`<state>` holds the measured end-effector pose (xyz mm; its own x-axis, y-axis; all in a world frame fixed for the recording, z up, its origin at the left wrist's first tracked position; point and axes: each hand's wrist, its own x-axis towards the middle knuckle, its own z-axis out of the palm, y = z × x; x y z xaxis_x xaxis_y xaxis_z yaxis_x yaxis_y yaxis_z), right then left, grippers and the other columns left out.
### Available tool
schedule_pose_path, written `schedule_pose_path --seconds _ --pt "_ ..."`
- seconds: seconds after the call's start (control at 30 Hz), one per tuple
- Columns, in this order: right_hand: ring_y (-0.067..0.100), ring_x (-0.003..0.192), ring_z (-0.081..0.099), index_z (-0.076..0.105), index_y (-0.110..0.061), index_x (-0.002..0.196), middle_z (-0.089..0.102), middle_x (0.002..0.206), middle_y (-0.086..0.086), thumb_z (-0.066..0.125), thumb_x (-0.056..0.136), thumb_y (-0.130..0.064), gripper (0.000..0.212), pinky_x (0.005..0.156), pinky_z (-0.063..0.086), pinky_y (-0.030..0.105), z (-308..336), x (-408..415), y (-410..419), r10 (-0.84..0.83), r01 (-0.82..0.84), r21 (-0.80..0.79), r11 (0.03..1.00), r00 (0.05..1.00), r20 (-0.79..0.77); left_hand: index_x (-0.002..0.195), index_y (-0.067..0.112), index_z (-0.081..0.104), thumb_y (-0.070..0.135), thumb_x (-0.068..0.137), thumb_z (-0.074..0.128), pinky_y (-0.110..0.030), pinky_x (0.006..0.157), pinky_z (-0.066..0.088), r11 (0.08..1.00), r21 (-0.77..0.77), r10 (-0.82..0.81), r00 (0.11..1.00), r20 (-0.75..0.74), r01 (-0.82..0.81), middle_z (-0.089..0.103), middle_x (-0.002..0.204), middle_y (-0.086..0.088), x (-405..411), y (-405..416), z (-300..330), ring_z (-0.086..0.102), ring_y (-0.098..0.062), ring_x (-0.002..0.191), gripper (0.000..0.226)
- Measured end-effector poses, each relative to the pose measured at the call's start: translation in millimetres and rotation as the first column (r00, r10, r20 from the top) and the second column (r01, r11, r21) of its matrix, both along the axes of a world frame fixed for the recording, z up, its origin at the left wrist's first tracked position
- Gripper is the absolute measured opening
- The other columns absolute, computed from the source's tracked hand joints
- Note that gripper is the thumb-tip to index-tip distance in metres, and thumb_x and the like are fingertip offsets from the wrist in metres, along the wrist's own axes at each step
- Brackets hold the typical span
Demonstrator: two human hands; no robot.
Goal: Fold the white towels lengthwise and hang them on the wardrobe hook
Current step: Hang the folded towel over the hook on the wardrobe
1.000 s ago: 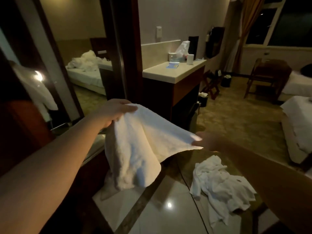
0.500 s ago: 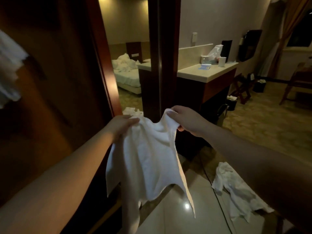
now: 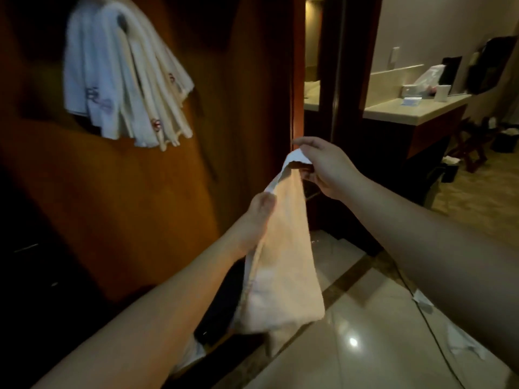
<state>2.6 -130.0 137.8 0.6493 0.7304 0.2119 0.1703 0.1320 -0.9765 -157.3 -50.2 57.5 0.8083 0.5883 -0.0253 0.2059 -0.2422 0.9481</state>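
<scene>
The white towel is hanging as a long, narrow folded strip in front of the wardrobe door. The right hand is pinching its top corner, and the left hand is gripping its left edge lower down. More folded towels are hanging together up on the door.

Dim room — glossy tiled floor, pale countertop.

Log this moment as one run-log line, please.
stage: folding | left hand: holds towel | right hand: pinches top corner | hook: several towels hung
</scene>
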Motion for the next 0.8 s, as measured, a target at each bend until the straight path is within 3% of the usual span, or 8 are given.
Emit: schedule_pose_path --seconds 0.07,0.17,0.23,0.4,0.53,0.67,0.73,0.8 --pt "0.026 0.120 0.053 0.072 -0.034 0.103 0.050 0.138 0.003 0.046 0.103 -0.022 0.028 0.069 0.052 0.026 6 -32 6 0.040 -0.041 -0.006 0.999 0.999 -0.027 0.134 0.039 0.047 0.071 0.082 0.061 -0.027 0.073 0.052 0.983 0.167 0.085 0.993 -0.085 -0.070 0.058 0.113 0.020 -32 -5 -4 0.060 -0.009 0.100 0.063" --pt "0.023 0.119 0.052 0.072 -0.027 0.103 0.048 0.138 0.005 0.043 0.102 -0.011 0.033 0.066 0.052 0.024 10 -71 15 0.073 -0.073 -0.002 0.997 0.996 -0.045 0.104 0.035 0.064 0.036 0.095 0.063 -0.022 0.064 0.049 0.913 0.357 0.239 0.968 -0.076 -0.197 0.063 0.089 0.017 -72 10 -17 0.062 -0.004 0.082 0.010" --pt "0.026 0.123 0.052 0.072 -0.023 0.102 0.050 0.139 0.008 0.042 0.100 -0.005 0.035 0.067 0.053 0.025 15 -87 18 0.053 -0.051 0.026 0.998 0.995 -0.088 0.117 0.030 0.063 0.032 0.096 0.062 -0.022 0.061 0.047 0.912 0.335 0.285 0.953 -0.101 -0.237 0.060 0.086 0.017 -104 27 -21 0.059 -0.001 0.079 0.021" --pt "0.031 0.128 0.049 0.073 -0.020 0.098 0.045 0.144 0.012 0.038 0.098 0.001 0.040 0.063 0.055 0.021 31 -100 25 -0.040 0.047 0.052 0.998 0.991 -0.131 0.130 0.021 0.061 0.032 0.092 0.067 -0.034 0.072 0.059 0.885 0.404 0.389 0.842 -0.374 -0.230 0.061 0.094 0.010 -180 69 -29 0.062 -0.011 0.082 0.041" --pt "0.028 0.122 0.053 0.070 -0.017 0.104 0.040 0.139 0.010 0.035 0.098 0.000 0.040 0.068 0.057 0.021 39 -90 26 -0.063 0.070 0.058 0.996 0.991 -0.114 0.123 0.015 0.064 0.029 0.093 0.062 -0.026 0.055 0.044 0.805 0.561 0.509 0.713 -0.483 -0.195 0.060 0.089 0.005 -234 90 -26 0.058 -0.012 0.074 0.034" --pt "0.026 0.116 0.058 0.059 -0.012 0.134 0.044 0.135 0.012 0.044 0.086 0.014 0.057 0.081 0.057 0.023 37 -64 20 0.125 -0.128 -0.024 0.991 0.987 -0.102 0.111 0.012 0.067 0.029 0.093 0.065 -0.029 0.066 0.047 0.756 0.540 0.606 0.708 -0.364 -0.370 0.063 0.094 0.001 -278 104 -11 0.061 -0.016 0.082 0.025" --pt "0.025 0.120 0.057 0.052 -0.014 0.142 0.045 0.139 0.013 0.049 0.084 0.017 0.066 0.096 0.054 0.030 34 -51 17 0.193 -0.191 -0.127 0.973 0.981 0.002 0.108 0.016 0.068 0.026 0.092 0.068 -0.028 0.069 0.047 0.752 0.393 0.631 0.750 -0.199 -0.528 0.066 0.097 0.002 -293 106 -1 0.061 -0.014 0.086 0.019" --pt "0.023 0.119 0.058 0.058 -0.018 0.135 0.052 0.136 0.010 0.053 0.087 0.014 0.058 0.100 0.052 0.032 30 -44 14 0.178 -0.157 -0.182 0.971 0.978 0.110 0.100 0.018 0.070 0.021 0.090 0.071 -0.027 0.072 0.046 0.750 0.140 0.653 0.757 0.000 -0.647 0.070 0.097 0.000 -303 103 12 0.064 -0.014 0.088 0.010"
